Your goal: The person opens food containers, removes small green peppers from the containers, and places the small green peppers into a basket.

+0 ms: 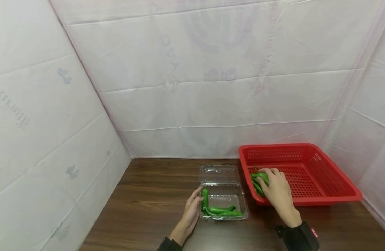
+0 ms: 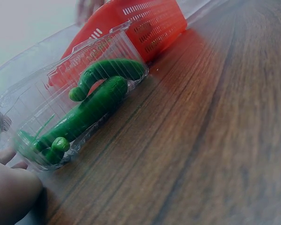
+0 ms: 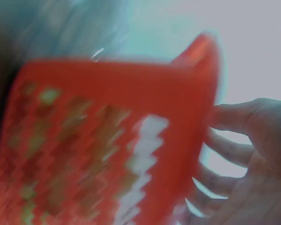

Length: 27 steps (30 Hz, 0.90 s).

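Note:
A clear plastic clamshell box (image 1: pixel 223 200) stands on the table with its lid folded back. Several long green peppers (image 1: pixel 225 213) lie in it along the left and near sides. My left hand (image 1: pixel 188 213) touches the box's left side with its fingers; in the left wrist view the curved peppers (image 2: pixel 84 112) show through the wall. Over the left end of a red basket (image 1: pixel 305 199), my right hand (image 1: pixel 277 190) reaches down to more green peppers (image 1: pixel 257 188). Its fingers look spread in the blurred right wrist view, where the basket wall (image 3: pixel 117 77) hides their tips.
The dark wood-grain table (image 1: pixel 154 195) extends left of the box. The red basket's raised, slotted walls stand close to the box's right side. White printed sheeting (image 1: pixel 192 104) rises behind the table and on both sides.

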{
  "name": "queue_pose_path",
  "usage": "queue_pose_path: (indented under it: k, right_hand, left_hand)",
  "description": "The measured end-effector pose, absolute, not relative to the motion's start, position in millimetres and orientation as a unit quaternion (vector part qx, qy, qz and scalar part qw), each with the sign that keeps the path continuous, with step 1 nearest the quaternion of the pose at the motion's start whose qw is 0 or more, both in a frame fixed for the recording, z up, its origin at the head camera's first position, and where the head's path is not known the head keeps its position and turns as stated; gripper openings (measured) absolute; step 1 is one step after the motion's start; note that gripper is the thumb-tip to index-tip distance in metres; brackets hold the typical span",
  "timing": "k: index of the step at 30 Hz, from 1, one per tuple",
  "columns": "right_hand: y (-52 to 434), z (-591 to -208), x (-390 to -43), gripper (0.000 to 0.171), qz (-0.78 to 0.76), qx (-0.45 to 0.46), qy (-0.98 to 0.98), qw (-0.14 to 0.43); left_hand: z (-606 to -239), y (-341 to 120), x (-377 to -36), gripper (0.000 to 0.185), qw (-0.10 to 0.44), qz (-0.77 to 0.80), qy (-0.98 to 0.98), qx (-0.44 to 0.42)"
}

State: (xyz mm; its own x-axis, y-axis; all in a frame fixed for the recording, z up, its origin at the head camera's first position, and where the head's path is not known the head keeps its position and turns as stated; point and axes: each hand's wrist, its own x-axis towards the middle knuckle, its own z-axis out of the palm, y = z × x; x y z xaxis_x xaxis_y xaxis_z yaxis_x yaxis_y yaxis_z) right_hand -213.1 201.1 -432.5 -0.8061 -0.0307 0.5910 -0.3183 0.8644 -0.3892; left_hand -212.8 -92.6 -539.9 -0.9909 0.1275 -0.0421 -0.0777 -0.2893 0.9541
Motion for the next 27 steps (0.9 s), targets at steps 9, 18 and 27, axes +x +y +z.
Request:
queue_pose_path:
  k: [9, 18, 27]
  right_hand:
    - [130.1, -439.5, -209.0, 0.022, 0.306, 0.263, -0.887, 0.226]
    - [79.8, -471.6, -224.6, 0.042, 0.359, 0.246, -0.9, 0.034]
    - [68.2, -480.7, -224.7, 0.043, 0.427, 0.242, -0.87, -0.051]
  left_hand:
    - [-542.4, -94.6, -212.4, 0.064, 0.067, 0.801, 0.595, 0.015]
    - [-541.2, -87.0, -213.5, 0.063, 0.079, 0.794, 0.602, 0.007]
    - [-539.1, -86.3, -209.6, 0.064, 0.088, 0.798, 0.597, 0.007]
